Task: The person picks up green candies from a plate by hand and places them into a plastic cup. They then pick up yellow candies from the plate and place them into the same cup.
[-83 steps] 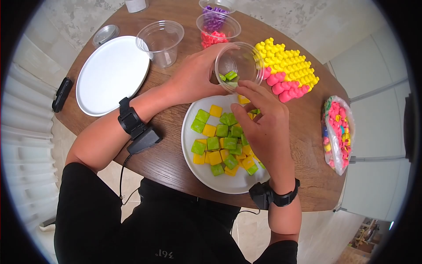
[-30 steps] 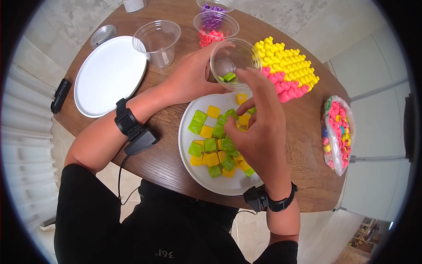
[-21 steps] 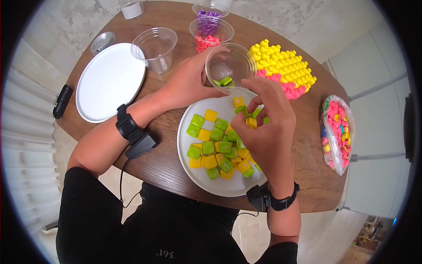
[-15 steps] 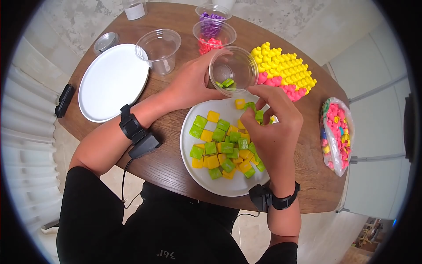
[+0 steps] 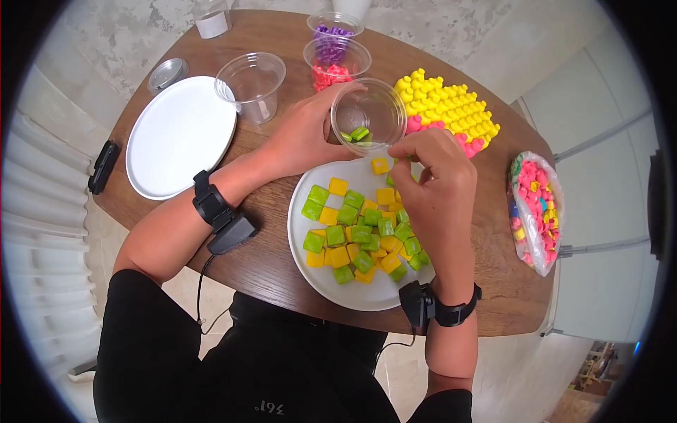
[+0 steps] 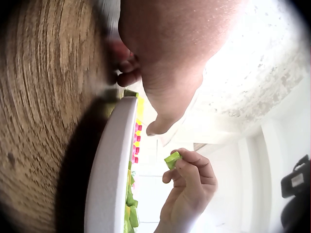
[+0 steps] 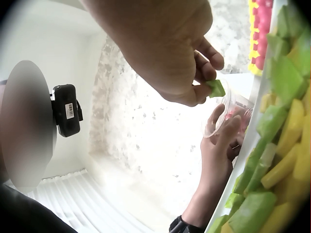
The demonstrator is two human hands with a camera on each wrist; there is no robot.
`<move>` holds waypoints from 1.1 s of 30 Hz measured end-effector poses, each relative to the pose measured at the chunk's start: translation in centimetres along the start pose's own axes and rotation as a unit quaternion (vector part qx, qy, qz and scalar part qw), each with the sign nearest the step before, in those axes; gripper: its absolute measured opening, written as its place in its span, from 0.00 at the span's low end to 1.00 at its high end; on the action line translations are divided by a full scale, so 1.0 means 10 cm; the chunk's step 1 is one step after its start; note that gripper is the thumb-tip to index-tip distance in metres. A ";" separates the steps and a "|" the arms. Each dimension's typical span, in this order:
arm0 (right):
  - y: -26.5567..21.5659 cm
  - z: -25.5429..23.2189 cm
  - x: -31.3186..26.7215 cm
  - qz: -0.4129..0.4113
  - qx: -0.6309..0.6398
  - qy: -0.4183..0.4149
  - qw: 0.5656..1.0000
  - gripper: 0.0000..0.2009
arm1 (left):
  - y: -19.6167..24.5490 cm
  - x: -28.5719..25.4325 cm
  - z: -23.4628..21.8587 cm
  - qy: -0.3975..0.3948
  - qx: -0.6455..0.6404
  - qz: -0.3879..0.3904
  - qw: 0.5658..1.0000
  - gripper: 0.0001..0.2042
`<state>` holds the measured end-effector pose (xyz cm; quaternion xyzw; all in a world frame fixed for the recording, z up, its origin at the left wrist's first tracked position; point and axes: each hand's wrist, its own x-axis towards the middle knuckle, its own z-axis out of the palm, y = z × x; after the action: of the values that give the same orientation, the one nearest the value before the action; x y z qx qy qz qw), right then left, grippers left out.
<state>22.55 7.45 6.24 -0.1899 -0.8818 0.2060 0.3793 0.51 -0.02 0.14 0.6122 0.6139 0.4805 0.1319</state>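
Observation:
My left hand [image 5: 300,137] grips a clear plastic cup [image 5: 370,106] by its side, tilted over the far edge of the white plate [image 5: 301,229]. A few green square pieces [image 5: 360,134] lie at the bottom of the cup. Between thumb and forefinger, my right hand [image 5: 444,183] pinches another green square piece [image 7: 216,88], close to the cup's rim. In the left wrist view this pinched piece [image 6: 172,160] shows clearly. Many green and yellow squares [image 5: 360,234] are spread over the plate, partly hidden under the right hand.
A second white plate [image 5: 181,137] and another clear cup [image 5: 252,77] stand left. Behind are cups of red pieces [image 5: 331,75] and purple pieces [image 5: 333,46]. Yellow and pink bottle shapes [image 5: 451,106] stand in rows; a bag [image 5: 537,211] of colourful pieces lies right.
My right hand went from the cup down over the plate with fingers spread, then closed in a pinch and came up to the cup's rim with a green square. The left hand kept its grip.

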 end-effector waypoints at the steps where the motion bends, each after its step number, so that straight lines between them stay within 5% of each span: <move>1: 0.00 -0.01 0.01 -0.002 -0.007 -0.008 1.000 0.07 | 0.04 -0.01 -0.02 -0.021 0.002 -0.033 0.999 0.49; 11: 0.00 -0.04 -0.03 0.051 0.076 0.053 0.994 0.08 | 0.02 -0.01 0.00 -0.020 -0.007 -0.030 0.999 0.48; 20: -0.13 0.05 -0.12 0.009 0.052 -0.020 0.998 0.15 | -0.05 -0.01 0.02 -0.020 -0.043 -0.032 0.998 0.48; 23: -0.14 0.07 -0.14 0.017 0.070 -0.026 0.997 0.17 | -0.15 -0.01 0.06 0.021 -0.044 0.021 0.999 0.49; 33: -0.06 0.11 -0.16 0.061 0.063 -0.053 0.995 0.15 | 0.03 -0.02 0.00 -0.017 -0.029 -0.040 0.999 0.47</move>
<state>22.62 5.87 4.87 -0.2075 -0.8730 0.2934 0.3298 0.77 -0.22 0.29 0.5911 0.6217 0.4817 0.1789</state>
